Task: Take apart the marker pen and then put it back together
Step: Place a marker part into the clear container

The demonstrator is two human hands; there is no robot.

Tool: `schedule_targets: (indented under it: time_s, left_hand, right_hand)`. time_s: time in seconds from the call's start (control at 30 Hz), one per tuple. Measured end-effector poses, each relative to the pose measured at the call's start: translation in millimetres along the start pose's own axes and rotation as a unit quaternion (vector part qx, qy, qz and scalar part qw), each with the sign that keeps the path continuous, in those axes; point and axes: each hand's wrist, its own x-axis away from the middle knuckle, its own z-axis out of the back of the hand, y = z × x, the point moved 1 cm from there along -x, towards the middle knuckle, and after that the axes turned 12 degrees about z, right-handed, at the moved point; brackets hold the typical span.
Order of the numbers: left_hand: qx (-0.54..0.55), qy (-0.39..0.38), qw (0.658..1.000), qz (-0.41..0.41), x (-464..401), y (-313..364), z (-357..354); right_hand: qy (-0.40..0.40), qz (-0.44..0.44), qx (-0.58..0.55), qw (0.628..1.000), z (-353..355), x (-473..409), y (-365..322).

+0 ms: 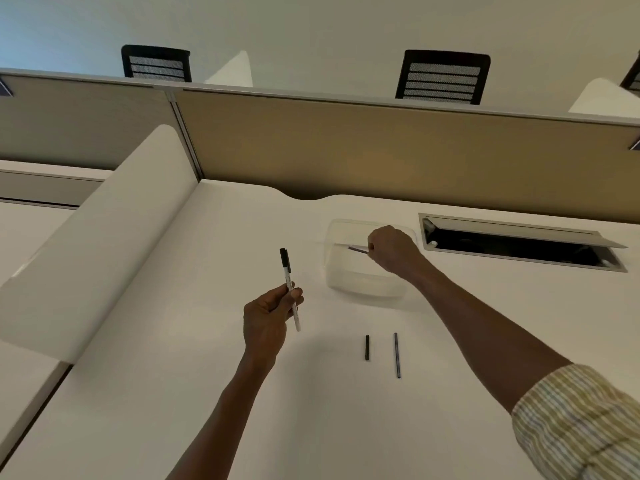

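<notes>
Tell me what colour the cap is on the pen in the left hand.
Black, on the pen held by the left hand; head view.

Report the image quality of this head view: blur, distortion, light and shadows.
Head view: wide-angle bending bows the partition and desk edges; soft motion blur on the right hand over the clear container; even, dim light, faint shadows, no glare; marker pen print unreadable.

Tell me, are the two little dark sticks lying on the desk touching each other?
Apart. The head view shows bare desk between the short black piece and the longer grey rod, lying side by side.
</notes>
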Motion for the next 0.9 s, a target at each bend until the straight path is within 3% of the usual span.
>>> schedule_targets:
  time_s: [0.27, 0.6, 0.9]
  left_hand:
    - [-0.013, 0.009, 1.000, 0.013, -12.6, -7.0, 0.4]
    - [-0.012, 0.002, 1.000, 0.017, -18.5, -11.4, -5.0]
    - [0.002, -0.009, 1.000, 0.022, -2.1, -12.3, -10.1]
  right_hand:
    - [-0.065, 0.002, 0.001, 0.998, -31.0, -22.3, 12.5]
    - [-0.070, -0.024, -0.022, 0.997, -40.6, -33.2, 19.0]
    - [0.042, -0.070, -0.157, 0.984, 3.0, -8.0, 10.6]
